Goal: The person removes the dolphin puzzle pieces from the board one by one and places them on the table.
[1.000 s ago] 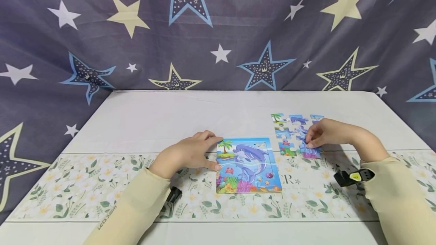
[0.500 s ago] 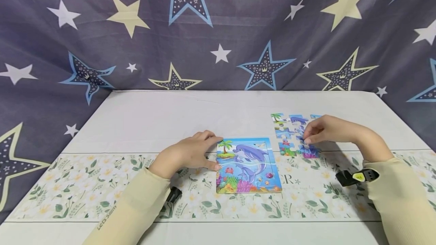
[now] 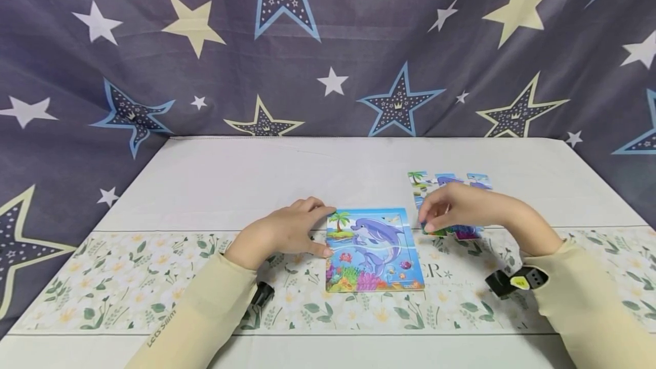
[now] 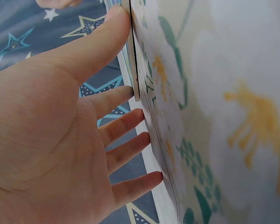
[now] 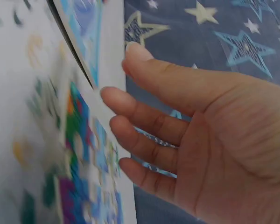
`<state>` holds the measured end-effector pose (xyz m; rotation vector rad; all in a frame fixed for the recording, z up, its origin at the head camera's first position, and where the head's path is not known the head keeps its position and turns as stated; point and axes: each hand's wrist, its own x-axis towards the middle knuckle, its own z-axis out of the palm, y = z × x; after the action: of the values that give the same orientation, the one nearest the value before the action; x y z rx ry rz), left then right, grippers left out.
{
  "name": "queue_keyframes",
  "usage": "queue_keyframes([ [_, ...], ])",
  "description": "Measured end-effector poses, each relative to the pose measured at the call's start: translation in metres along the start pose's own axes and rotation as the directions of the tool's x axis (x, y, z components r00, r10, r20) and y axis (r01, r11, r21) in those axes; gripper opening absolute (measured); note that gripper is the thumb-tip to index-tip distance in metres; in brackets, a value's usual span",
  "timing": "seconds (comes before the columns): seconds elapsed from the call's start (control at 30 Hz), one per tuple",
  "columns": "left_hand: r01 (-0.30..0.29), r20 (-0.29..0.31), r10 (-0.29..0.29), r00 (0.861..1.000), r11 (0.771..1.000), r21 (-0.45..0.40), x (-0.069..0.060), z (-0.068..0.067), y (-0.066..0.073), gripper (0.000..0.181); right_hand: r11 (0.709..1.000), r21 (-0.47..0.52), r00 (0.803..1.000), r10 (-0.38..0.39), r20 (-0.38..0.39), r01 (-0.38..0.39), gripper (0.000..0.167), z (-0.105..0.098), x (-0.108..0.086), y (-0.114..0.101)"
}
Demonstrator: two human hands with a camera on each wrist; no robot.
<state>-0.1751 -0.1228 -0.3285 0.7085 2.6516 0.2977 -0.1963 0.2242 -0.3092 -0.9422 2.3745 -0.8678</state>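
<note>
A square dolphin puzzle board (image 3: 371,249) lies flat on the table in the head view. My left hand (image 3: 287,226) touches its left side, thumb at the edge and fingertips near the upper left corner; the left wrist view shows these fingers spread and fairly straight. To the board's right, several loose jigsaw pieces (image 3: 479,179) with dolphin and coral pictures lie in rows, small gaps between them. Over them hovers my right hand (image 3: 461,206), hiding part of the group. Its fingers are loosely bent, with nothing between thumb and fingers in the right wrist view.
The white table (image 3: 256,175) carries a floral printed band (image 3: 154,278) across its front half. A dark curtain (image 3: 328,44) with stars hangs behind it. Small black devices are strapped at both wrists, the right one (image 3: 515,281) low beside the forearm.
My right hand has moved left, from the right-hand pieces to above the left-hand ones, nearer the board. My left hand and the board have stayed in place.
</note>
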Motion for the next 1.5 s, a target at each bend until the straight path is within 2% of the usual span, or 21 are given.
queue_keyframes([
  [0.2,-0.004,-0.002,0.004,1.0,1.0,-0.002,0.0,0.001,-0.001,0.087,1.0,0.016,0.999,-0.026,0.033,0.025,0.015,0.018,0.013,-0.016],
  [0.37,-0.009,-0.002,0.009,1.0,1.0,-0.011,0.0,0.001,-0.001,0.087,0.999,-0.013,0.998,-0.036,0.045,0.037,0.017,0.028,0.017,-0.027],
  [0.63,-0.013,-0.005,0.013,1.0,1.0,-0.016,0.0,0.001,-0.001,0.087,0.999,-0.032,0.998,0.014,0.062,-0.012,0.022,0.041,0.022,-0.037],
  [0.87,-0.008,-0.001,0.008,1.0,1.0,-0.003,0.0,0.001,-0.001,0.087,0.996,-0.07,0.996,0.058,0.071,-0.053,0.03,0.048,0.023,-0.044],
  [1.27,-0.012,-0.004,0.012,1.0,1.0,-0.011,0.0,0.0,0.0,0.087,0.979,-0.196,0.992,0.076,0.103,-0.054,0.04,0.054,0.024,-0.051],
  [1.5,-0.011,-0.003,0.011,1.0,1.0,-0.016,0.001,0.0,-0.001,0.087,0.975,-0.212,0.992,0.084,0.099,-0.062,0.041,0.057,0.024,-0.052],
])
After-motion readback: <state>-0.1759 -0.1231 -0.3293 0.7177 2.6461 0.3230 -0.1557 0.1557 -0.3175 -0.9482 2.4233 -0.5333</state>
